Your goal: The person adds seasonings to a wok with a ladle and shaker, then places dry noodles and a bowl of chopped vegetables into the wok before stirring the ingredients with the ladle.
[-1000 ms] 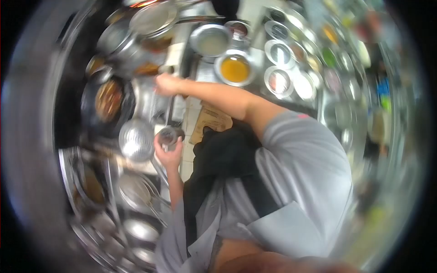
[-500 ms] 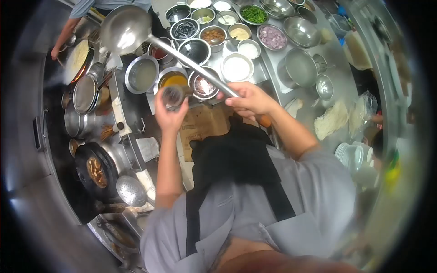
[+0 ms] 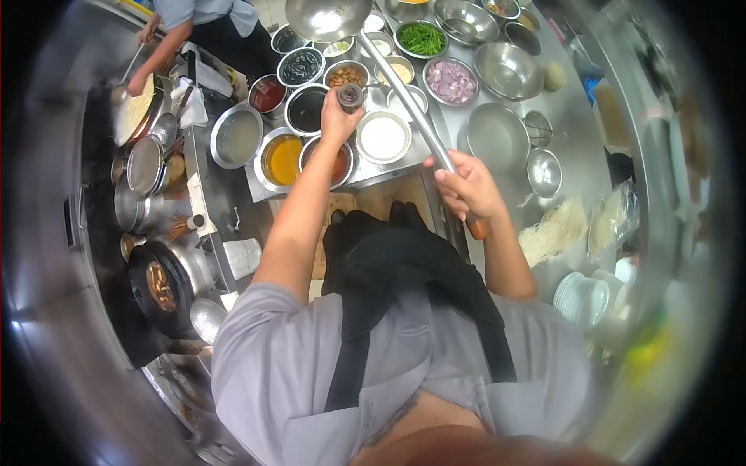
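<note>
My right hand [image 3: 470, 186] grips the handle of a large steel ladle [image 3: 326, 17] near its wooden end. The ladle's bowl hangs above the far rows of containers. In my left hand [image 3: 339, 120] is a small clear jar [image 3: 350, 96], seen from its round end; what it contains I cannot make out. That hand is over the bowls, between a pot of dark liquid [image 3: 305, 113] and a bowl of white powder or liquid [image 3: 384, 137]. Nearer to me are a bowl of yellow liquid [image 3: 281, 161] and a bowl of reddish liquid [image 3: 342, 167], partly covered by my left forearm.
Chopped greens [image 3: 420, 38] and cut purple onions [image 3: 451, 81] fill bowls farther back. To the right lie noodles [image 3: 556, 229] and stacked plates [image 3: 581, 299]. A wok [image 3: 161, 287] with food stands at left. A co-worker's arm [image 3: 167, 50] reaches over a pan at upper left.
My left hand has moved forward and right with the jar, out over the bowls. The ladle has swung right and farther away, still in my right hand. My view has shifted slightly.
</note>
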`<state>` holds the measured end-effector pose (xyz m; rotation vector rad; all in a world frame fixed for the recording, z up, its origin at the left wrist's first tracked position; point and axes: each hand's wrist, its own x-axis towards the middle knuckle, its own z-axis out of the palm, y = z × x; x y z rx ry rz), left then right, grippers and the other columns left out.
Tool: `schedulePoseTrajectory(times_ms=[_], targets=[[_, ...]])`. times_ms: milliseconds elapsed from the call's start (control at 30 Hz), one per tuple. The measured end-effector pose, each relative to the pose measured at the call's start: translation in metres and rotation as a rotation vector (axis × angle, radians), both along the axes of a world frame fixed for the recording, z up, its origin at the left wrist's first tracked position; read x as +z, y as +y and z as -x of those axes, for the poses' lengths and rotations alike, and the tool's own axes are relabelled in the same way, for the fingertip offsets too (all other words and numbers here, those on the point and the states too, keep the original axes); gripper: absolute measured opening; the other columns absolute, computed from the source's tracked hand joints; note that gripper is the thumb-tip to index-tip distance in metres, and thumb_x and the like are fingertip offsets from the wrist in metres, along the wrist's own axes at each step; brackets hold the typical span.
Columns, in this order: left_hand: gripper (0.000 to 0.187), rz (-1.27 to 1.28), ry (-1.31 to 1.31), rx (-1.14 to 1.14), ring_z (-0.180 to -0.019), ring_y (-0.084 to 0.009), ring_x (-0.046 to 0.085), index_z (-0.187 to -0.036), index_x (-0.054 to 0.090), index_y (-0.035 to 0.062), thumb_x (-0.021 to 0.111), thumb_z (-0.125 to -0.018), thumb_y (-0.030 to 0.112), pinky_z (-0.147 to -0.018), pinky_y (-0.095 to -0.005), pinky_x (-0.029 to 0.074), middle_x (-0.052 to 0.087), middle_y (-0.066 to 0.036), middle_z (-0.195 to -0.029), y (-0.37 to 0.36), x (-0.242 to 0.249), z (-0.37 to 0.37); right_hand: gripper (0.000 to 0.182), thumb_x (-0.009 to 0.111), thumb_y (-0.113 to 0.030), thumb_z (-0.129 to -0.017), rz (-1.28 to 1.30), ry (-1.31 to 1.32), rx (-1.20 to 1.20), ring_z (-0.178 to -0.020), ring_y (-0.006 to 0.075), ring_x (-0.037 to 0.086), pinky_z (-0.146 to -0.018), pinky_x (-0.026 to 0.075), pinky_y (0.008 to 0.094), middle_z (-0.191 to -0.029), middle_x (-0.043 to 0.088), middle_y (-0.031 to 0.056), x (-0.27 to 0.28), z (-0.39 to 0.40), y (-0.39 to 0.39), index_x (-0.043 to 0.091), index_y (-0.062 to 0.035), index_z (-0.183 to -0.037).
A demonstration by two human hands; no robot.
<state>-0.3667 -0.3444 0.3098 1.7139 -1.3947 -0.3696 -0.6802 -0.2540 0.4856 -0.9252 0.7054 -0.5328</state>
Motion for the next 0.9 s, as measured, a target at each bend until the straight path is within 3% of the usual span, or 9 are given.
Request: schedulePoseTrajectory(times_ms=[167, 267, 400, 500, 600, 700, 767, 833, 900], targets=[[0.078, -0.085, 0.026, -0.009, -0.115, -0.0369, 0.061, -0.13, 0.046, 0.0029, 0.087, -0.068, 0.025, -0.095, -0.041, 0.049, 0.06, -0.023, -0.124, -0.001, -0.018, -0.005, 0.023, 0.056, -0.012, -0.099, -0.006, 0.019, -0.012, -0.037, 0.004, 0.038, -0.031, 0.033, 0.0217, -0.059, 0.042, -0.0033, 0.0, -0.009, -0.013, 0.055, 0.0007, -0.118], [0.107, 0.067, -0.125, 0.086, -0.134, -0.0401, 0.042, -0.144, 0.033, -0.0033, 0.092, -0.064, 0.036, -0.11, -0.0443, 0.036, 0.043, -0.027, -0.143, 0.019, 0.024, -0.005, 0.022, 0.055, -0.012, -0.099, -0.048, 0.017, -0.019, -0.038, 0.0046, 0.039, -0.031, 0.035, 0.0211, -0.061, 0.044, -0.002, 0.007, -0.029, -0.019, 0.055, -0.0001, -0.118], [0.092, 0.228, -0.19, -0.027, -0.103, -0.0283, 0.053, -0.144, 0.043, 0.007, 0.09, -0.068, 0.031, -0.091, -0.0415, 0.045, 0.057, -0.012, -0.11, 0.053, 0.079, -0.006, 0.016, 0.056, -0.014, -0.098, -0.154, -0.015, -0.019, -0.041, 0.0055, 0.044, -0.034, 0.04, 0.0233, -0.065, 0.047, -0.0014, 0.027, -0.091, -0.017, 0.056, -0.0028, -0.109], [0.093, 0.254, -0.292, -0.058, -0.082, -0.0244, 0.057, -0.142, 0.045, 0.009, 0.088, -0.067, 0.044, -0.081, -0.0368, 0.044, 0.059, -0.005, -0.093, 0.058, 0.12, -0.008, 0.011, 0.056, -0.016, -0.097, -0.281, -0.073, -0.021, -0.043, 0.01, 0.047, -0.035, 0.045, 0.0283, -0.065, 0.046, -0.0012, 0.051, -0.16, -0.002, 0.054, -0.0056, -0.1], [0.044, 0.528, -0.171, 0.11, -0.078, -0.0237, 0.063, -0.106, 0.066, 0.007, 0.08, -0.08, 0.039, -0.071, -0.0354, 0.049, 0.065, -0.008, -0.086, 0.043, 0.133, -0.036, 0.031, 0.057, -0.029, -0.098, -0.297, -0.19, 0.084, -0.046, 0.0182, 0.058, -0.039, 0.05, 0.0302, -0.071, 0.056, 0.0065, 0.067, -0.215, 0.002, 0.052, 0.0003, -0.103], [0.024, 0.388, 0.022, 0.237, -0.063, -0.0184, 0.059, -0.084, 0.067, 0.0045, 0.069, -0.093, 0.027, -0.061, -0.0309, 0.046, 0.062, -0.007, -0.07, 0.05, 0.14, -0.079, 0.053, 0.049, -0.047, -0.101, -0.388, -0.19, 0.243, -0.043, 0.0203, 0.06, -0.037, 0.05, 0.0297, -0.07, 0.061, 0.0109, 0.087, -0.238, -0.01, 0.057, 0.0049, -0.098], [0.029, 0.287, 0.171, 0.202, -0.058, -0.0111, 0.055, -0.078, 0.066, 0.0041, 0.064, -0.098, 0.025, -0.052, -0.0269, 0.042, 0.059, -0.002, -0.064, 0.061, 0.168, -0.096, 0.055, 0.045, -0.049, -0.103, -0.014, -0.147, 0.392, -0.044, 0.0151, 0.061, -0.041, 0.052, 0.0264, -0.064, 0.061, 0.0075, 0.072, -0.248, -0.023, 0.061, 0.0039, -0.1], [0.029, 0.102, 0.339, 0.146, -0.059, -0.0098, 0.056, -0.089, 0.068, 0.0009, 0.062, -0.099, 0.028, -0.051, -0.0233, 0.043, 0.059, -0.004, -0.064, 0.072, 0.16, -0.134, 0.045, 0.05, -0.044, -0.103, 0.314, 0.109, 0.311, -0.051, 0.01, 0.062, -0.047, 0.052, 0.0225, -0.064, 0.062, 0.0021, 0.048, -0.24, -0.041, 0.065, -0.0023, -0.104], [0.031, 0.111, 0.457, 0.113, -0.06, -0.0094, 0.058, -0.092, 0.067, -0.0018, 0.061, -0.1, 0.027, -0.048, -0.023, 0.047, 0.064, -0.007, -0.072, 0.079, 0.151, -0.159, 0.033, 0.052, -0.034, -0.103, 0.326, 0.192, 0.095, -0.05, 0.009, 0.059, -0.047, 0.05, 0.0233, -0.068, 0.063, 0.0031, 0.007, -0.217, -0.066, 0.067, -0.0041, -0.106]])
